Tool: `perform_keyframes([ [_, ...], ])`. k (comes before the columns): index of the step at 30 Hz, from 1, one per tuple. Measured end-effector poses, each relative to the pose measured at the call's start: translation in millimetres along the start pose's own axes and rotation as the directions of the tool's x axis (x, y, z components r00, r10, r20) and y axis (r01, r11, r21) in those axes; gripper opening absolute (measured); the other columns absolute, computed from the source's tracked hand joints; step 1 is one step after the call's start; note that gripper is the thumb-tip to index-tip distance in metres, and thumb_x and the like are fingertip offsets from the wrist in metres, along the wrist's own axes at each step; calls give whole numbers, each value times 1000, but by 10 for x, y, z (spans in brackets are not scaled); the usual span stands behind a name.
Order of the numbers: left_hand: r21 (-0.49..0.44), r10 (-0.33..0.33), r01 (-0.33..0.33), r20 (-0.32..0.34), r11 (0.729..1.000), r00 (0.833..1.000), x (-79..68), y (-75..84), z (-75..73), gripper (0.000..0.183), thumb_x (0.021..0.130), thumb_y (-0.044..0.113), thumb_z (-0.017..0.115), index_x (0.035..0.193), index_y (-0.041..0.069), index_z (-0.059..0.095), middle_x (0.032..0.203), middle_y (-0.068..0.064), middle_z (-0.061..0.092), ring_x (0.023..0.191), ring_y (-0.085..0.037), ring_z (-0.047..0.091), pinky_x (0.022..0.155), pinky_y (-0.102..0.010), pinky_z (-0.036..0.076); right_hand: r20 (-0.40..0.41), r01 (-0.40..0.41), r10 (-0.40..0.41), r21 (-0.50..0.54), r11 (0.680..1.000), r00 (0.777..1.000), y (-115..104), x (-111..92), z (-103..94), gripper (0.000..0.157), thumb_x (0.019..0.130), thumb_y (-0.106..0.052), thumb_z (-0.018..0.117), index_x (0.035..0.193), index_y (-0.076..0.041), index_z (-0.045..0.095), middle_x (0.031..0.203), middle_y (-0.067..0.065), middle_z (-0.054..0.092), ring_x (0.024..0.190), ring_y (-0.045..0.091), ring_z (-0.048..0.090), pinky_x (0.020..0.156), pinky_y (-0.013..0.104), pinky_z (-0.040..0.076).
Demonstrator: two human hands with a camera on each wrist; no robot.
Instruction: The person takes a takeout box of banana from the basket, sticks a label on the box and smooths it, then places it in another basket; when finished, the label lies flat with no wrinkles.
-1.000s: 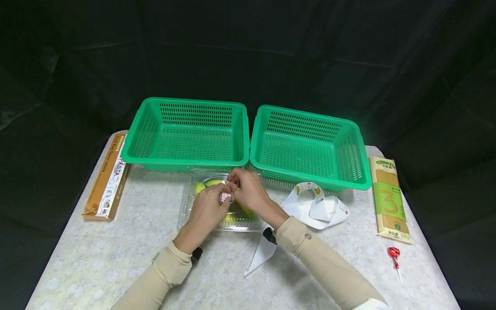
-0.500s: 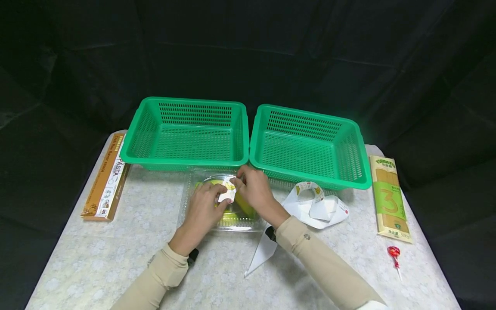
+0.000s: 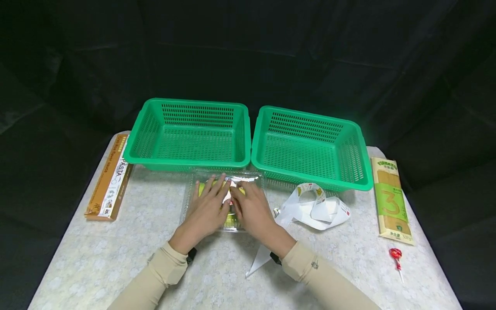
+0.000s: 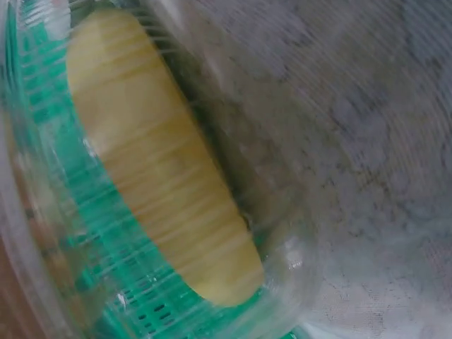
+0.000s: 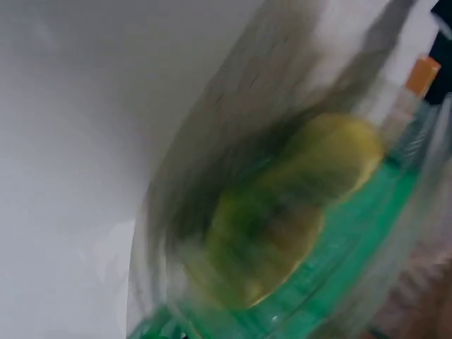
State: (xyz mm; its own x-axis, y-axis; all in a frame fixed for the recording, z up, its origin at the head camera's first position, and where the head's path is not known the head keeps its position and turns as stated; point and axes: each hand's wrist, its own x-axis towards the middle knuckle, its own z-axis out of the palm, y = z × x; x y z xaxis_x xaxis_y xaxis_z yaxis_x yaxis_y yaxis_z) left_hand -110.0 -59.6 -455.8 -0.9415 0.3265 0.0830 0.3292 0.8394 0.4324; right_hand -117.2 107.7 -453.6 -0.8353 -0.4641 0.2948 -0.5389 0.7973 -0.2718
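A clear plastic clamshell box (image 3: 253, 175) lies on the table in the head view. Yellow, elongated things show through it, blurred in the wrist views; the left wrist view has one long yellow piece (image 4: 159, 162). On the lid is a small white sticker (image 3: 228, 196), partly covered by fingers. My left hand (image 3: 206, 211) lies with spread, straight fingers on the lid, left of the sticker. At the sticker's right edge, my right hand (image 3: 253, 211) presses down with slightly bent fingers, pinching nothing visible.
Two green baskets (image 3: 187, 163) (image 3: 310, 174) stand behind the box. A curled white sticker strip (image 3: 327, 211) lies to its right. A pasta box (image 3: 106, 181) is at the left; a spaghetti pack (image 3: 391, 200) and a red lollipop (image 3: 395, 254) are at the right.
The white sticker, held between both hands' fingers earlier, is now down on the lid. My left fingers have straightened and spread, and my right hand has come down onto the lid.
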Motion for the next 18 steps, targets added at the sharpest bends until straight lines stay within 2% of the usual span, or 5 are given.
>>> perform_keyframes([
  [5,7,-27,27,36,1000,999,-8,1,10,56,104,33,44,157,15,35,167,-6,25,156,-36,18,123,-68,5,81,7,-9,34,999,997,-50,-246,-22,43,107,-27,46,142,-5,56,149,11,55,141,36,49,115,54,40],
  [9,2,-25,25,49,1000,998,-19,7,10,56,105,31,44,157,15,34,168,-6,23,157,-36,16,123,-67,4,140,-16,6,75,997,990,-58,-386,-42,45,109,-33,41,144,-8,54,153,3,50,147,31,42,120,57,31],
  [13,15,-19,18,39,1000,999,-21,20,10,52,106,26,42,157,15,35,167,-7,26,156,-37,18,123,-68,6,132,-25,8,120,992,991,-76,-488,-64,45,106,-37,48,142,-11,57,151,1,52,145,27,44,122,59,26],
  [15,-12,-17,17,10,1000,1000,-18,19,-1,50,105,21,44,155,13,40,165,-9,29,155,-38,20,122,-69,9,87,-60,45,185,981,995,-97,-520,-77,44,103,-38,55,138,-11,61,147,1,56,145,27,45,123,59,25],
  [18,-171,-58,35,-132,985,990,-62,-63,-43,42,101,10,50,142,4,55,159,-17,41,151,-40,29,122,-67,18,-11,-139,149,291,947,989,-129,-578,-89,43,99,-35,62,132,-8,66,144,6,60,145,33,45,120,62,28],
])
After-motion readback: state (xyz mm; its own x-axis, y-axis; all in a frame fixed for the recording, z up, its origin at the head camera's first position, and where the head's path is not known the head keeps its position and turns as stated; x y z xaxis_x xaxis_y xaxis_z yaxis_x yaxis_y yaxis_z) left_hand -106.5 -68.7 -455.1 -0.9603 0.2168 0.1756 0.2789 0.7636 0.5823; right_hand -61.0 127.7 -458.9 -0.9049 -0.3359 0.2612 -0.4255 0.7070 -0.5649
